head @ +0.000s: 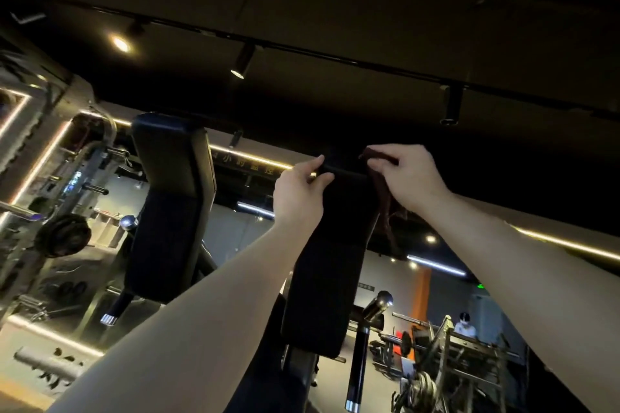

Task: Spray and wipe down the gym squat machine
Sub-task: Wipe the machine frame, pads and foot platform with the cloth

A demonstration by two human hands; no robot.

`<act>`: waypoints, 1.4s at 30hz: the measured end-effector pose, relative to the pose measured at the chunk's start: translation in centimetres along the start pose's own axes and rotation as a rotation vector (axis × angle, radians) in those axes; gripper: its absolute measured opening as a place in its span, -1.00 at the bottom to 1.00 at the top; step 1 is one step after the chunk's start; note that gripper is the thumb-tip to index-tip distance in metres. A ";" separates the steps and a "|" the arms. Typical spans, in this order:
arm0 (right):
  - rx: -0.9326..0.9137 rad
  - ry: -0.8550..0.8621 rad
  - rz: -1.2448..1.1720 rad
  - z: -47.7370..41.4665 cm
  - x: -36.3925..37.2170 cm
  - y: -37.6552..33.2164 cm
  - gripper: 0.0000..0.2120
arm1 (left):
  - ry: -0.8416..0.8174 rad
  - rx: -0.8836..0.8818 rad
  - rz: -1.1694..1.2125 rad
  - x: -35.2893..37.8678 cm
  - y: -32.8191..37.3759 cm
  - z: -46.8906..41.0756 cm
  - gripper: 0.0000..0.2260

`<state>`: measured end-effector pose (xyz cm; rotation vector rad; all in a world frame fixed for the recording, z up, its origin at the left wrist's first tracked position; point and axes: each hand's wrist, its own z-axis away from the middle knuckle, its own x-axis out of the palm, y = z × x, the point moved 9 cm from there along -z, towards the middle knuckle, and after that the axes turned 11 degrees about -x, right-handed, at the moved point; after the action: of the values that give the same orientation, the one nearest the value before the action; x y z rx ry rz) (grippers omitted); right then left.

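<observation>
The squat machine has two tall black shoulder pads, the left pad and the right pad, seen from below. My left hand grips the top edge of the right pad, thumb over the rim. My right hand holds a dark brown cloth bunched against the pad's upper right corner; part of the cloth hangs down beside the pad. No spray bottle is in view.
A chrome-capped handle post stands right of the pad, another handle at the left. Weight plates and racks fill the left side. A person sits far back right among benches. Dark ceiling with spotlights overhead.
</observation>
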<state>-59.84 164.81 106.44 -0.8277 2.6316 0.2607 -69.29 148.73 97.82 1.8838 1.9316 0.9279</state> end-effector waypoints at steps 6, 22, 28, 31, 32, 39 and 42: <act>-0.211 -0.215 0.126 -3.1 5.6 -4.9 -0.68 | 0.036 0.046 -0.034 -0.4 -0.3 -0.4 -0.69; 0.047 0.436 -0.376 4.2 0.4 4.6 -0.68 | -0.084 -0.018 -0.114 1.9 -1.6 0.9 -0.41; 0.249 0.407 -0.449 11.7 7.0 9.9 -0.70 | -0.012 -0.075 -0.186 3.9 -5.4 2.4 -0.32; 0.361 0.240 -0.457 15.6 10.4 12.2 -0.64 | 0.003 -0.110 -0.241 4.4 -7.5 3.0 -0.32; 0.399 0.204 -0.467 15.8 10.6 12.7 -0.66 | 0.008 -0.117 -0.268 4.5 -8.2 3.1 -0.32; 0.274 0.428 -0.504 8.9 5.7 10.7 -0.84 | 0.016 -0.178 -0.423 4.5 -12.9 3.6 -0.43; 0.298 0.446 -0.515 10.5 8.1 12.4 -0.77 | 0.019 -0.191 -0.464 4.2 -14.5 4.0 -0.41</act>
<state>-70.17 173.63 94.40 -1.5425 2.6120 -0.4915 -78.69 154.69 86.79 1.2472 2.0762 0.9398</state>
